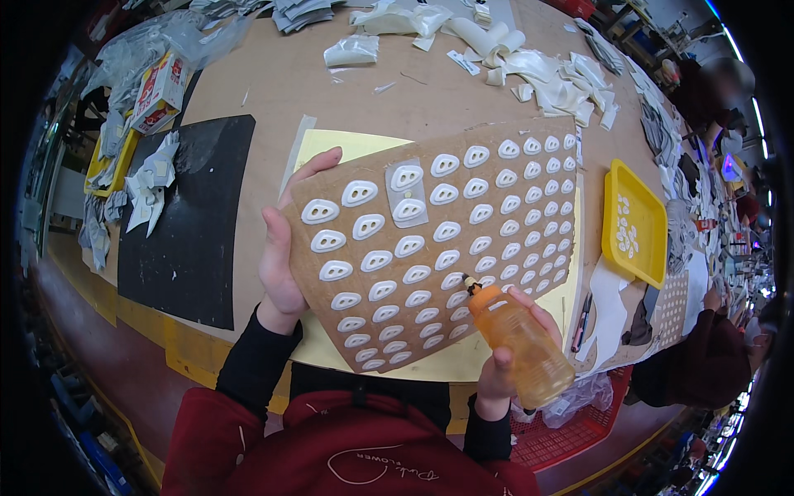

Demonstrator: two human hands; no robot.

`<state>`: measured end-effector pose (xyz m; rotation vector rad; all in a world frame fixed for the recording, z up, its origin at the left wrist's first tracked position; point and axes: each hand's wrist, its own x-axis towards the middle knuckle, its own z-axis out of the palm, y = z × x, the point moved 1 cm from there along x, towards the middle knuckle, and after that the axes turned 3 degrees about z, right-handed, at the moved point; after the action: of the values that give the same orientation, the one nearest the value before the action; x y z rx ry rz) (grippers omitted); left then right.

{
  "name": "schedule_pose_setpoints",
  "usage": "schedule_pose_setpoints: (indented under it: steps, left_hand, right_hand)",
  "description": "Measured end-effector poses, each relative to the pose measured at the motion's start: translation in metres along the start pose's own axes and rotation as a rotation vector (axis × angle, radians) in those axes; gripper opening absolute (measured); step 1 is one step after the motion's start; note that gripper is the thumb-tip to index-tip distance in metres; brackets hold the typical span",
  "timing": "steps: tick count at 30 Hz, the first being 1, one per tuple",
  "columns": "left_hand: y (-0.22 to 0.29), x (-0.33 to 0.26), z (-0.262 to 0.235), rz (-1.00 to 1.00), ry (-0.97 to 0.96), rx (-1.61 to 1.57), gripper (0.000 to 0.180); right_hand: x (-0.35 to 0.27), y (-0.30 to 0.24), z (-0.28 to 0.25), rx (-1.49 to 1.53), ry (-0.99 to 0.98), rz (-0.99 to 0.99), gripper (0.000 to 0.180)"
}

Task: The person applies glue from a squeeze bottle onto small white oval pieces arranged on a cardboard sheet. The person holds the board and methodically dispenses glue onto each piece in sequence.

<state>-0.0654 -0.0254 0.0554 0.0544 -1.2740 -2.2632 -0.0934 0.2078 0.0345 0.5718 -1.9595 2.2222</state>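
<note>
A brown cardboard sheet point(360, 281), set with rows of white rounded-triangular pieces point(327, 240), each with small holes, lies tilted in front of me. My left hand point(283, 264) grips its left edge, thumb and fingers apart around the corner. My right hand point(499, 372) is wrapped around an orange-capped squeeze bottle point(525, 351) with yellowish liquid inside. The bottle's dark-collared nozzle points up and left, at or just above a white piece near the sheet's middle; contact cannot be made out. A pale translucent patch point(408, 197) sits under two upper pieces.
Yellow paper point(356, 142) lies under the sheet on the brown-covered table. A black board point(186, 223) is at left, a yellow tray point(612, 240) of small white pieces at right. Beside it lies a pen point(582, 321). White scraps point(546, 74) cover the far side. Below right is a red basket point(571, 442).
</note>
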Motion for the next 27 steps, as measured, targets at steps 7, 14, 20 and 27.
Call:
schedule_pose_setpoints:
  steps: [7,14,20,27]
  left_hand:
    - [-0.001,0.000,0.000,0.004,0.010,-0.026,0.074]
    - [0.000,0.000,0.000,0.002,0.010,-0.001,0.075]
    - [0.000,0.000,-0.002,-0.003,-0.002,-0.026,0.076]
    - [0.004,0.000,0.000,-0.002,-0.021,-0.014,0.078]
  right_hand:
    - [-0.007,-0.005,-0.002,0.007,-0.046,0.025,0.066]
    - [-0.010,-0.007,0.001,-0.039,-0.150,-0.046,0.065]
    - [-0.005,-0.011,0.004,-0.091,-0.211,-0.046,0.066]
    - [0.001,-0.015,0.012,-0.113,-0.176,-0.041,0.065]
